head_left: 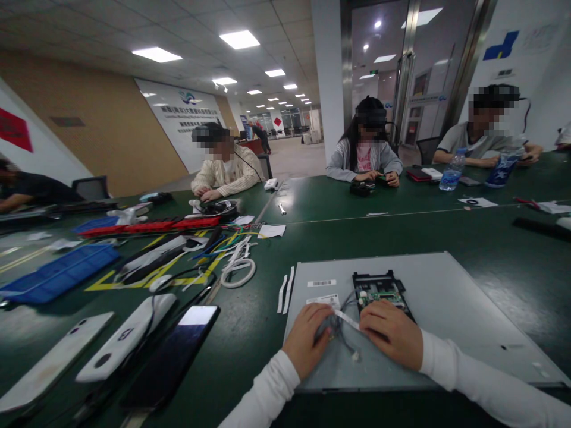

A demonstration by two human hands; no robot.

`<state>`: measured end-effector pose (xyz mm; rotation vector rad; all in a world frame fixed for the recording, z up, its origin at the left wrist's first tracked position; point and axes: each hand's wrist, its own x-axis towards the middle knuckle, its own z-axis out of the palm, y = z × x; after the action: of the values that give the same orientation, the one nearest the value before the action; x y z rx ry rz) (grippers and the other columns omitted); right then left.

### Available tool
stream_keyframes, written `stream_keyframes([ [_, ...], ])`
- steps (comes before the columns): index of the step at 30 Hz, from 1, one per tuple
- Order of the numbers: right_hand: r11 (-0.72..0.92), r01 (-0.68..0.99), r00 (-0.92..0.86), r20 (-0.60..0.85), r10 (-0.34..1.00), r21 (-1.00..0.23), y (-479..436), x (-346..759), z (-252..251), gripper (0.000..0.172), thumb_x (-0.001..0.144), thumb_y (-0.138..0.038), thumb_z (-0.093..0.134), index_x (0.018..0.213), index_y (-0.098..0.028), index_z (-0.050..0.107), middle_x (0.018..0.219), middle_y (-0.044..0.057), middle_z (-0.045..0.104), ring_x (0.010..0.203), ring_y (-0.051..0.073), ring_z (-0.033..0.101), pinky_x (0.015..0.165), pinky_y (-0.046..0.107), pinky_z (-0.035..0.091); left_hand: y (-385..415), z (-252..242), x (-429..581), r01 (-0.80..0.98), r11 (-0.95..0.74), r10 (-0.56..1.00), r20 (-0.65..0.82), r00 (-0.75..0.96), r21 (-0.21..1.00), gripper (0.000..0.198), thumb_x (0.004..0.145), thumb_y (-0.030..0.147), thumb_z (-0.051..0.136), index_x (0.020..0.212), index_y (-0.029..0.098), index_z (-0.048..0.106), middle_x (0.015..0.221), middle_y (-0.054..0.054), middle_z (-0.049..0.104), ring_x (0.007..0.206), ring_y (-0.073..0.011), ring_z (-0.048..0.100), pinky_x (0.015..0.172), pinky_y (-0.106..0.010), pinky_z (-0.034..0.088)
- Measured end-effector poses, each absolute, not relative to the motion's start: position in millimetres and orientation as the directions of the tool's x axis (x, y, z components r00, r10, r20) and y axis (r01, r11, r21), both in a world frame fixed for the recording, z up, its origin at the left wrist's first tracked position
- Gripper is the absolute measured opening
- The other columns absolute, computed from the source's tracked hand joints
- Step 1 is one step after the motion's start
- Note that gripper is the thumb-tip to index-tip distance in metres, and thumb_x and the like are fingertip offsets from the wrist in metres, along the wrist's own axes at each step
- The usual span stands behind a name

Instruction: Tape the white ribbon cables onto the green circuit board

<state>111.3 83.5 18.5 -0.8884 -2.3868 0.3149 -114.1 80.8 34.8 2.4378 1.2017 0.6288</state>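
Observation:
A grey metal panel point(446, 309) lies flat on the green table, with a black bracket and green circuit board point(386, 295) on it. Thin grey wires point(345, 339) with a small white connector spread over the panel. A white flat strip point(348, 318) stretches between my hands. My left hand point(308, 337) is closed on its left end, over the wires. Bent over the board's lower edge, my right hand point(392, 334) is closed on the strip's right end. Two more white strips point(285, 291) lie left of the panel.
Left of the panel are a black phone point(172, 356), white devices point(127, 337), a coiled white cable point(238, 272) and a blue tray point(60, 273). Across the table sit several people, with bottles point(452, 171) at the right.

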Motion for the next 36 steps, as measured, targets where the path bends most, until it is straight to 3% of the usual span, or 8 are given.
stream_keyframes([
  [11, 0.775, 0.533, -0.659, 0.407, 0.632, -0.340, 83, 112, 15, 0.016, 0.079, -0.015, 0.042, 0.087, -0.021, 0.055, 0.086, 0.002, 0.053, 0.081, 0.013, 0.043, 0.073, 0.030, 0.030, 81, 32, -112, 0.690, -0.601, 0.798, 0.252, 0.548, 0.404, 0.031, 0.079, 0.019, 0.041, 0.109, 0.019, 0.049, 0.110, -0.007, 0.049, 0.105, -0.0178, 0.040, 0.093, -0.036, 0.035],
  [26, 0.800, 0.566, -0.710, 0.374, 0.596, -0.198, 77, 109, 32, 0.019, 0.081, -0.015, 0.042, 0.090, -0.021, 0.057, 0.085, 0.003, 0.054, 0.082, 0.013, 0.042, 0.075, 0.029, 0.030, 79, 40, -111, 0.702, -0.594, 0.802, 0.224, 0.554, 0.392, 0.031, 0.079, 0.019, 0.041, 0.109, 0.020, 0.049, 0.110, -0.008, 0.049, 0.106, -0.0189, 0.040, 0.093, -0.038, 0.035],
  [36, 0.808, 0.561, -0.748, 0.309, 0.588, -0.179, 75, 110, 35, 0.022, 0.077, -0.014, 0.043, 0.097, -0.020, 0.053, 0.090, 0.004, 0.053, 0.086, 0.016, 0.040, 0.077, 0.033, 0.030, 78, 40, -111, 0.696, -0.596, 0.801, 0.227, 0.554, 0.400, 0.032, 0.079, 0.018, 0.040, 0.110, 0.020, 0.049, 0.110, -0.008, 0.048, 0.105, -0.0196, 0.040, 0.092, -0.040, 0.035],
])
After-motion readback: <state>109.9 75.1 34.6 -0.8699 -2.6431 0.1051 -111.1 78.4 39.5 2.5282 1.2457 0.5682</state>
